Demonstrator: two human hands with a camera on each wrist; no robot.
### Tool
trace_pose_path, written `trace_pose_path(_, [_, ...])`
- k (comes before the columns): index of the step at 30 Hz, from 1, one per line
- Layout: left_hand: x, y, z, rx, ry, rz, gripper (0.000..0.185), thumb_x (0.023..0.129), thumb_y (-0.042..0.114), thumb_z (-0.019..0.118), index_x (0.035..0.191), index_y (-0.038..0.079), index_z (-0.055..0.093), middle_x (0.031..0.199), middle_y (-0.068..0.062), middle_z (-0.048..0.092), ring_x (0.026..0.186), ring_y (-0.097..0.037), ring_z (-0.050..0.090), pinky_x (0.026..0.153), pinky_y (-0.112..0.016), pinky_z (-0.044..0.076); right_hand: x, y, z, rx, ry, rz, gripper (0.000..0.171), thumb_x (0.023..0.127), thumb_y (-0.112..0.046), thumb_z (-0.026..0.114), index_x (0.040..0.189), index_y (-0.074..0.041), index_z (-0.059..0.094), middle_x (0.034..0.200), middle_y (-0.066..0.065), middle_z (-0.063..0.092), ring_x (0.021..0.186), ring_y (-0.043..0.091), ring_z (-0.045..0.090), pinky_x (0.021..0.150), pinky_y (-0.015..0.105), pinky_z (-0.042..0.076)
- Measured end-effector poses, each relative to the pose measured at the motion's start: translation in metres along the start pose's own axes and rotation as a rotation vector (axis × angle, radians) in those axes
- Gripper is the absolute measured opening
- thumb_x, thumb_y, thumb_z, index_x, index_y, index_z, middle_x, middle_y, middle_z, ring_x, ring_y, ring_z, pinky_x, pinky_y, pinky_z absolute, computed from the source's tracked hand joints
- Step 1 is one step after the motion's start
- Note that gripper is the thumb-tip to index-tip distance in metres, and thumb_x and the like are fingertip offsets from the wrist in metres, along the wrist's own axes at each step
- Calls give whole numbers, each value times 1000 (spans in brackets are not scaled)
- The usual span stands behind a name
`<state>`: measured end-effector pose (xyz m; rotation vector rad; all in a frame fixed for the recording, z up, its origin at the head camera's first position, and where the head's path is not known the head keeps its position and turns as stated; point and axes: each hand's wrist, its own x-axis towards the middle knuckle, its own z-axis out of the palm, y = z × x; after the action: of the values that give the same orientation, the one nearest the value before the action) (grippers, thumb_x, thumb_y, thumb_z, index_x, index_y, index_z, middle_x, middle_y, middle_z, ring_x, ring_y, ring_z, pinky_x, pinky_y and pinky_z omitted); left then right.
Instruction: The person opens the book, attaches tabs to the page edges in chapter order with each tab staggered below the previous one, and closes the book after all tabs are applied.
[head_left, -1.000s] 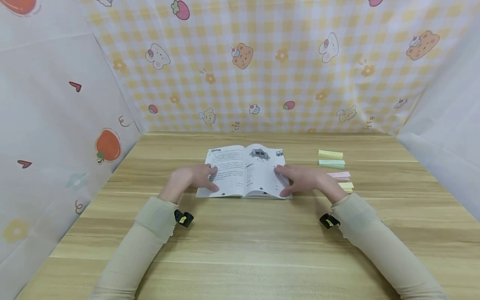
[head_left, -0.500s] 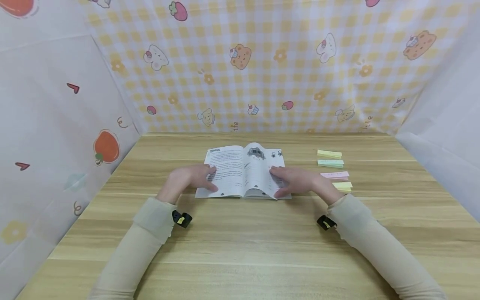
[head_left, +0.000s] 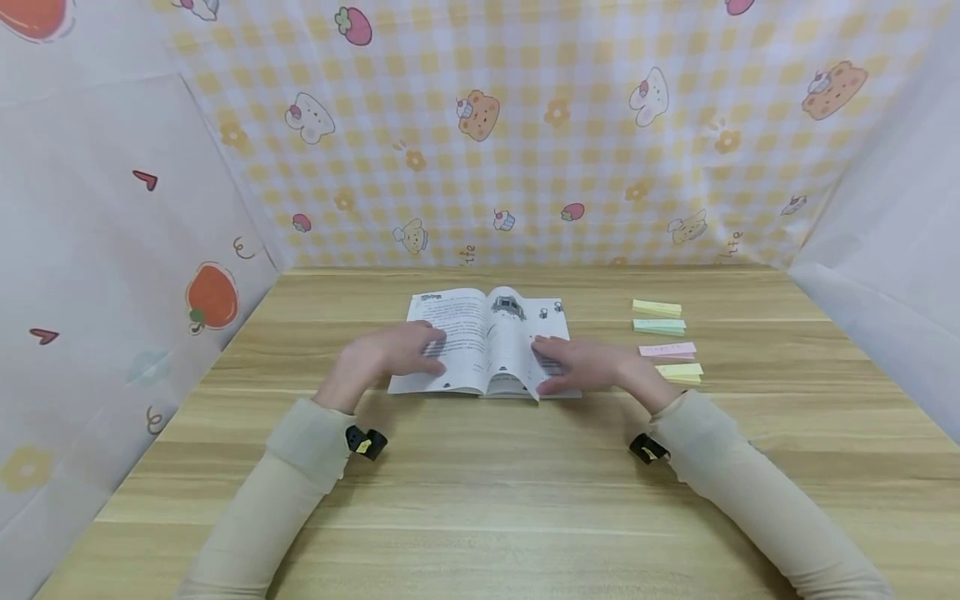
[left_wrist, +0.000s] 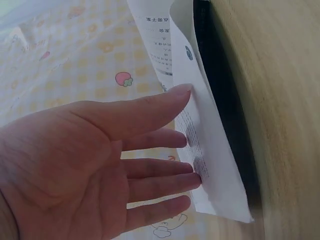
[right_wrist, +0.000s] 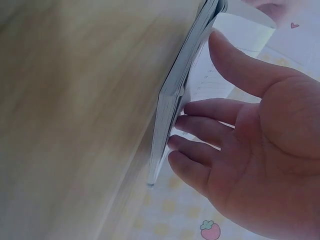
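An open book lies on the wooden table in the head view, printed text on its left page and a small drawing at the top of the right. My left hand rests on the left page with extended fingers; in the left wrist view its fingertips touch the paper. On the right side, one page bows upward, its lower corner lifted and curling left. My right hand is at that page's outer edge, fingers loosely extended, thumb apart from them. Whether the fingertips press the lifted page or the one beneath is unclear.
Right of the book lie sticky-note strips: a yellow strip, a green strip, a pink strip and another yellow strip. The right forearm passes close to them. A checked cloth hangs behind the table.
My right hand has moved left across the right page, which now bulges and curls up further toward the spine. The left hand has slid slightly inward on the left page.
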<state>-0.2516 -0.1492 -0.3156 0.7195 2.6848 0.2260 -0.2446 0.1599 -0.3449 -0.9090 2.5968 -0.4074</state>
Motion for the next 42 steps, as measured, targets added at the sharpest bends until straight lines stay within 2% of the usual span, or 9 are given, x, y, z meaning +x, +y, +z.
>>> trace_pose_path(9, [6, 6, 1, -7, 144, 145, 65, 103, 27, 60, 154, -4, 34, 150, -29, 42, 137, -40, 43, 114, -50, 34, 1, -7, 2, 17, -14, 7, 84, 100, -43, 62, 158, 2, 22, 164, 21, 20, 151, 36, 17, 121, 49, 17])
trace_pose_path(14, [8, 13, 2, -13, 233, 200, 62, 105, 29, 55, 156, 1, 33, 151, -24, 42, 136, -37, 46, 114, -49, 36, 1, -11, 3, 9, -18, 0, 84, 100, -45, 60, 158, 3, 22, 164, 21, 20, 151, 36, 18, 121, 49, 17])
trace_pose_path(18, [10, 19, 5, -38, 270, 232, 61, 105, 34, 54, 157, 8, 35, 155, -20, 38, 136, -34, 46, 113, -49, 36, 1, -12, 4, 10, -13, -15, 83, 101, -44, 59, 158, 2, 22, 163, 22, 22, 150, 37, 20, 121, 49, 20])
trace_pose_path(24, [13, 27, 10, -70, 257, 269, 61, 105, 45, 50, 158, 18, 35, 162, -12, 29, 140, -31, 43, 113, -50, 36, 1, -17, 3, 32, -16, -31, 81, 102, -45, 57, 159, 1, 22, 163, 21, 22, 150, 35, 22, 120, 49, 22])
trace_pose_path(29, [13, 33, 12, -37, 241, 298, 61, 105, 52, 44, 158, 22, 38, 166, -1, 25, 147, -28, 33, 116, -49, 32, 0, -18, 2, 44, -19, -24, 80, 103, -47, 53, 159, 0, 20, 164, 20, 20, 151, 34, 20, 120, 48, 22])
trace_pose_path(33, [14, 36, 14, -6, 238, 336, 60, 104, 55, 44, 155, 23, 44, 164, 4, 28, 147, -24, 33, 116, -47, 33, 0, -19, 3, 40, -15, -24, 78, 105, -47, 50, 159, 0, 21, 164, 20, 21, 151, 34, 21, 120, 49, 23])
trace_pose_path(42, [13, 38, 15, 45, 228, 313, 65, 99, 64, 47, 150, 23, 51, 160, 6, 37, 146, -21, 35, 116, -46, 33, 2, -17, 4, 67, -18, -33, 75, 106, -45, 46, 159, 1, 20, 165, 20, 19, 151, 34, 19, 120, 50, 21])
